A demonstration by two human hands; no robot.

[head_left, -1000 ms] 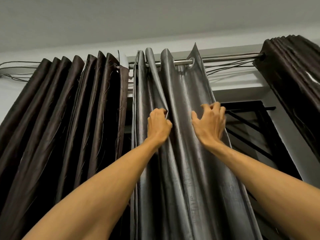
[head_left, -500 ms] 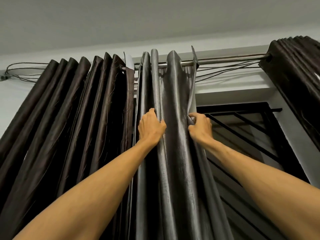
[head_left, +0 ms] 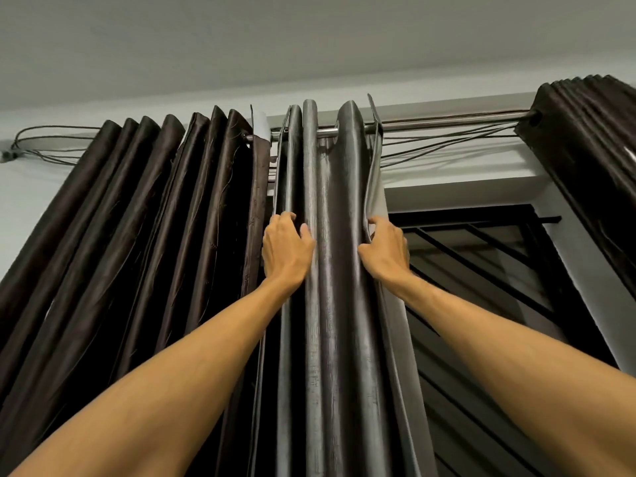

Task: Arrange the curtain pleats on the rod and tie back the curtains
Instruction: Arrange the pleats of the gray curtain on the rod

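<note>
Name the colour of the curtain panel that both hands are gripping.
The curtain panel is glossy dark grey, clearest in the head view.

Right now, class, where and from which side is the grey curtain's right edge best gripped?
On the grey curtain, pinch the free right edge below the rod, from the right: it hangs loose, pale lining showing, where the right hand holds it.

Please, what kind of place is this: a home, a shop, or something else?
Most likely a room in a home, at a window. A grey curtain and dark brown curtains hang on a metal rod under a plain ceiling, and a black window grille shows behind them.
</note>
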